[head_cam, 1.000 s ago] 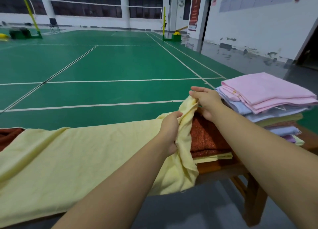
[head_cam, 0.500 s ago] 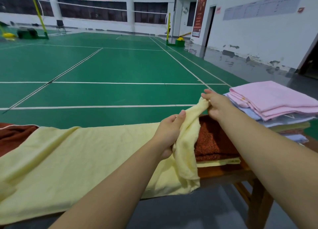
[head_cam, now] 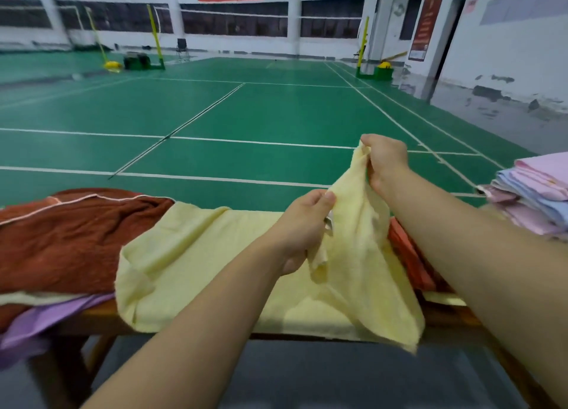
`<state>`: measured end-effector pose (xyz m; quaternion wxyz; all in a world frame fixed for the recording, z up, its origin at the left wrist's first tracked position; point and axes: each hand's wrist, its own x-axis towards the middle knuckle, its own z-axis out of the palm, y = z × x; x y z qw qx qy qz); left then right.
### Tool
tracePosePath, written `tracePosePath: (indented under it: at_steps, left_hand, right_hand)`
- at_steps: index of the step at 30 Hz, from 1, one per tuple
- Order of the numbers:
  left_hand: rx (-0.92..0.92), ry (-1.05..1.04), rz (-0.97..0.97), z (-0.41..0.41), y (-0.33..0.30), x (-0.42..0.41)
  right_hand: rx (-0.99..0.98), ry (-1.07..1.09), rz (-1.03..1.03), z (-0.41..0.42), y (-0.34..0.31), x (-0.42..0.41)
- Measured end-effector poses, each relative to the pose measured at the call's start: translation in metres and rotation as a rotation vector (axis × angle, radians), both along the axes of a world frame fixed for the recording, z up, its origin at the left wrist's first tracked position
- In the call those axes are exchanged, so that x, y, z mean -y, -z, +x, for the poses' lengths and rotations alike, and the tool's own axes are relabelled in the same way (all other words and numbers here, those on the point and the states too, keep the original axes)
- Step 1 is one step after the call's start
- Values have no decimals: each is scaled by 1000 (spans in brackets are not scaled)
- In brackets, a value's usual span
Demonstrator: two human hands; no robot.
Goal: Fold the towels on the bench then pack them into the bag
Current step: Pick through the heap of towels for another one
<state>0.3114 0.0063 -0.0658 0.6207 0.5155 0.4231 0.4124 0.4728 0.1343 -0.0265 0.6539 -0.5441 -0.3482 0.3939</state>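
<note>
A pale yellow towel (head_cam: 196,264) lies spread over the wooden bench (head_cam: 101,318). Its right end is lifted off the bench. My left hand (head_cam: 302,227) grips the towel's edge, and my right hand (head_cam: 384,159) pinches a corner higher up and further away. Between the two hands the edge runs diagonally, and loose cloth hangs down over the bench front. A rust-brown towel (head_cam: 64,239) lies crumpled at the left, with a purple towel (head_cam: 40,319) under it. No bag is in view.
A stack of folded pink and blue towels (head_cam: 534,193) sits at the right end of the bench. An orange-red towel (head_cam: 408,255) lies under my right forearm. Beyond the bench stretches a green badminton court with net posts; grey floor lies in front.
Both hands have lifted the yellow towel's right end up and to the left. The view has turned left, so the folded stack now sits at the right edge.
</note>
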Motion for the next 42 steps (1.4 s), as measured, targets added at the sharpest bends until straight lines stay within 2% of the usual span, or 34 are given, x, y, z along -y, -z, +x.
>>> tracePosePath:
  at_steps: [9, 18, 24, 29, 34, 39, 42]
  left_hand:
    - [-106, -235, 10, -130, -2, 31]
    - [-494, -431, -102, -194, 28, 48]
    - [-569, -499, -40, -216, 23, 48]
    - [-796, -537, 29, -235, 19, 50]
    - [-898, -616, -3, -260, 18, 54]
    - [-1136, -647, -73, -271, 27, 56]
    - [-1313, -695, -48, -263, 25, 59]
  right_hand:
    - [166, -226, 13, -160, 9, -5]
    - [366, -371, 3, -253, 38, -7]
    - [451, -452, -25, -279, 58, -12]
    - [499, -477, -38, -288, 60, -12]
    - [553, -549, -25, -310, 58, -2]
    - [673, -779, -65, -328, 63, 8]
    - [584, -772, -42, -323, 71, 14]
